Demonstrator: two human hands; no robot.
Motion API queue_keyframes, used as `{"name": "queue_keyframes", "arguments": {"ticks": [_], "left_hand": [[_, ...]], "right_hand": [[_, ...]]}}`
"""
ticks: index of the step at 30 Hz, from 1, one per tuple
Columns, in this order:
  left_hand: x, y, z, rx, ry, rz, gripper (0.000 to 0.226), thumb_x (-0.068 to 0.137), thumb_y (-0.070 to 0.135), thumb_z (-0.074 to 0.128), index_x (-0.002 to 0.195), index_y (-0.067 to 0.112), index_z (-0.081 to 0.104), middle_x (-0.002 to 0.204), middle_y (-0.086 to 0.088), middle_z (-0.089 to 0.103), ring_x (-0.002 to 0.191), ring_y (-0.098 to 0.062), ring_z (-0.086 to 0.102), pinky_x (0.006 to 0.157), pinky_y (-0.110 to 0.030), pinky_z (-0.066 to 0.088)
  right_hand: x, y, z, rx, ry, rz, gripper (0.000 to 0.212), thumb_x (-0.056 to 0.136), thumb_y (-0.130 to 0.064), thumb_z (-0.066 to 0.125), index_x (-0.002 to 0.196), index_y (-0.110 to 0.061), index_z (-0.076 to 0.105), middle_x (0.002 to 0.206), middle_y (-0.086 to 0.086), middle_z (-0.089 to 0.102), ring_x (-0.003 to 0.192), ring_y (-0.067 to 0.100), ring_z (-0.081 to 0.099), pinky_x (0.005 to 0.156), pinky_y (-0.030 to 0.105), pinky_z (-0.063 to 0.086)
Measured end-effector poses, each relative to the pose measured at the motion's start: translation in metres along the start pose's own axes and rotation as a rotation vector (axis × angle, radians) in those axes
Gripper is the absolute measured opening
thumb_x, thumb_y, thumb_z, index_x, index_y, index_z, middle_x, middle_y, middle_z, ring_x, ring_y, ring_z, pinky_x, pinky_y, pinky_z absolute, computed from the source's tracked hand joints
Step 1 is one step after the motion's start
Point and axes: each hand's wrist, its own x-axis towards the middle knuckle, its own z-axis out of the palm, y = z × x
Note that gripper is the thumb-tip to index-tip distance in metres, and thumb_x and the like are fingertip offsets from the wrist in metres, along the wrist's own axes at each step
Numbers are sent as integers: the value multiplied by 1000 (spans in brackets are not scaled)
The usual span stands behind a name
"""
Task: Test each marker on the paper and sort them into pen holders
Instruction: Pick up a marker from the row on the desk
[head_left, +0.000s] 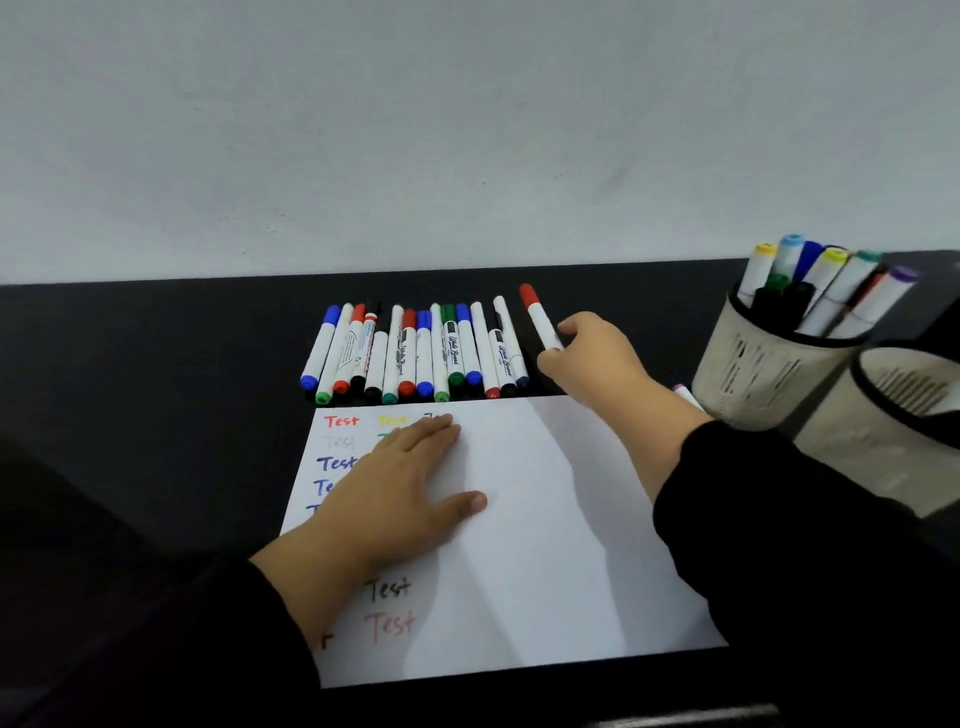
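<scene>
At the right edge of the frame I see two pale pen holders with dark rims standing on the black bench. The farther pen holder is packed with upright markers: yellow, light blue, blue, green, purple and black caps stick out above its rim. The nearer pen holder, touching or just beside the first and lower right of it, is cut off by the frame edge; I can see only part of its inner wall and cannot tell what it holds.

My right hand, in the centre right, pinches a white marker with a red cap between thumb and fingers, cap pointing toward the upper left, lifted just right of the row of markers. That row lies side by side on the bench in the middle of the frame, just above the top edge of the paper, with blue, green, red and black caps.

My left hand lies flat on the left part of the paper, fingers straight and together, thumb spread. The word "Test" is written down the sheet's left side in red, yellow, blue, black and pink. A small pink-tipped marker peeks out behind my right forearm, near the farther holder
</scene>
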Motion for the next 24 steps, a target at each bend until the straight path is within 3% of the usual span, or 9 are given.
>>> {"name": "queue_keyframes", "arguments": {"ticks": [4, 8, 12, 14, 17, 19, 21, 24], "left_hand": [[-5, 9, -9, -89, 53, -27, 70, 88, 54, 47, 148, 32, 18, 154, 16, 14, 140, -5, 13, 113, -29, 16], [-19, 23, -16, -316, 208, -90, 64, 89, 52, 46, 146, 35, 22, 154, 10, 21, 141, -11, 19, 111, -38, 23], [-42, 31, -18, -473, 271, -101, 59, 90, 52, 42, 145, 36, 26, 150, 11, 31, 136, -11, 30, 103, -34, 34], [-56, 33, -18, -506, 221, -137, 55, 92, 52, 40, 144, 37, 28, 145, 13, 37, 130, -10, 38, 86, -23, 39], [-75, 33, -16, -564, 190, -177, 42, 94, 49, 40, 134, 36, 44, 128, 13, 54, 107, -5, 52, 64, -13, 36], [-83, 31, -15, -640, 224, -186, 24, 94, 45, 42, 111, 38, 57, 105, 16, 63, 95, 0, 55, 61, -15, 35], [-89, 30, -17, -718, 259, -221, 15, 95, 41, 45, 89, 39, 59, 87, 18, 66, 86, 4, 57, 59, -15, 36], [-93, 24, -18, -766, 260, -261, 15, 92, 40, 50, 86, 35, 63, 80, 17, 68, 77, 6, 58, 59, -17, 36]], "right_hand": [[-36, -6, -22, 208, 57, 15, 20, 89, -18, 49, 105, -18, 60, 78, -3, 57, 63, 11, 51, 54, 25, 39], [-80, -7, -35, 385, 50, 41, 25, 88, -16, 45, 93, -5, 67, 70, 6, 49, 60, 15, 38, 55, 27, 31], [-113, -3, -34, 593, 59, 125, 27, 87, -13, 43, 72, -12, 67, 60, 3, 49, 55, 14, 38, 50, 25, 31], [-124, -2, -30, 680, 51, 164, 28, 87, -10, 42, 71, -10, 66, 56, 3, 46, 49, 11, 35, 43, 21, 29], [-137, -2, -23, 768, 25, 198, 28, 85, -8, 41, 70, -9, 64, 50, 1, 44, 42, 9, 31, 37, 17, 26], [-142, -4, -17, 828, 11, 207, 27, 85, -8, 42, 69, -9, 62, 46, -2, 43, 39, 7, 30, 36, 17, 25], [-144, -6, -12, 897, -6, 209, 25, 88, -11, 44, 69, -10, 61, 46, -2, 41, 40, 7, 29, 36, 17, 24], [-146, -9, -3, 991, -27, 230, 29, 94, -24, 52, 69, -12, 61, 52, -2, 40, 45, 8, 29, 41, 19, 25]]}}
